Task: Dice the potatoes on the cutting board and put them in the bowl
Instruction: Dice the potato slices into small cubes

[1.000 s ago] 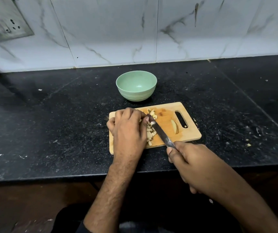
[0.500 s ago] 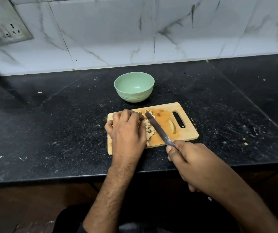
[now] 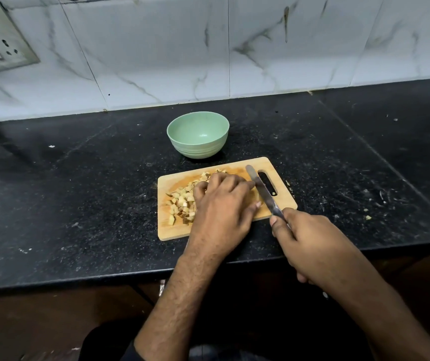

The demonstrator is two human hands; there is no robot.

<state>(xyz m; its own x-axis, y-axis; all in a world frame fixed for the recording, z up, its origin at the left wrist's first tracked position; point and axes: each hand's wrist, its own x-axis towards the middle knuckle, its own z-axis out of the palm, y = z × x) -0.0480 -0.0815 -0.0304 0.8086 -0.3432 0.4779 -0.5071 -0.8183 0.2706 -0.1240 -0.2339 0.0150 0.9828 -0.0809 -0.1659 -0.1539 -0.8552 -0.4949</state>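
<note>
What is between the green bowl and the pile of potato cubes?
Only bare stuff: a strip of black counter, then the cutting board's far edge. The head view shows nothing else between the bowl and the cubes.

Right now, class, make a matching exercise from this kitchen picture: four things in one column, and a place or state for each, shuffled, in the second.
Things:
1. bowl
2. knife
3. diced potato
4. wall socket

Places or states:
A. piled on the cutting board's left part
B. gripped by the right hand
C. empty, beyond the board
D. on the tiles, far left

Pairs: 1-C, 2-B, 3-A, 4-D
</note>
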